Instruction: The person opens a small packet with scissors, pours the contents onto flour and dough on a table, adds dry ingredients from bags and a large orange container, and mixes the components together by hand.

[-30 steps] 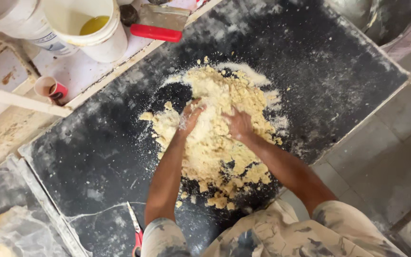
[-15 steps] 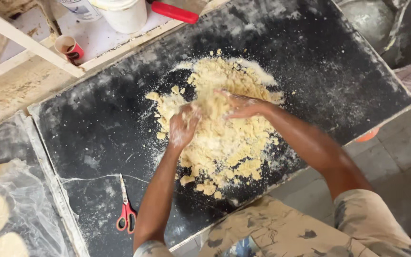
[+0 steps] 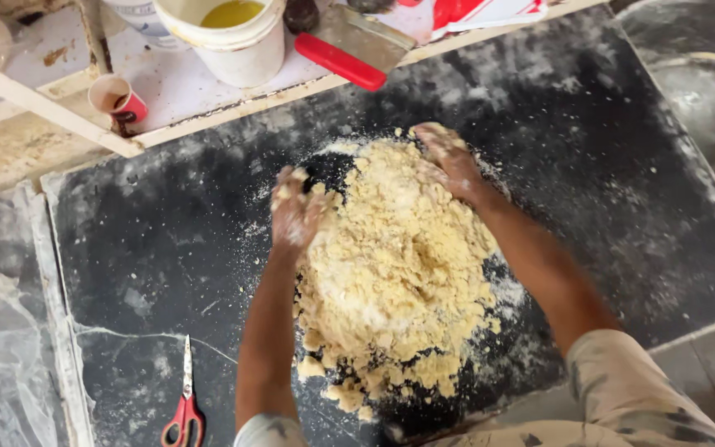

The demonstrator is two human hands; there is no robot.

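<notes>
Moved since earlier: both your hands have slid up to the far end of the dough heap; half a second ago they lay nearer its middle, and the heap now looks gathered into one taller mound.
Left hand (image 3: pixel 295 211): fingers loosely curled and partly open, coated in flour, pressed against the upper left edge of the mound. It grips nothing; it cups loose crumbs.
Right hand (image 3: pixel 448 157): flat and mostly open, palm down on the upper right edge of the mound, fingers spread a little and dusted with crumbs. It has hold of nothing.
Crumbly dough (image 3: pixel 395 273): pale yellow, shaggy, piled between your two forearms in the middle of the dark surface (image 3: pixel 606 149), with loose bits scattered at the near end.
Scissors (image 3: pixel 184 406): red-handled, lying on the surface at your lower left, well apart from the dough.
Scraper (image 3: pixel 349 54): red handle, metal blade, on the pale ledge beyond the surface.
White bucket (image 3: pixel 233 41): on that ledge, holding yellow liquid.
Small red cup (image 3: pixel 117 99): left of the bucket, beside a wooden rail.
</notes>
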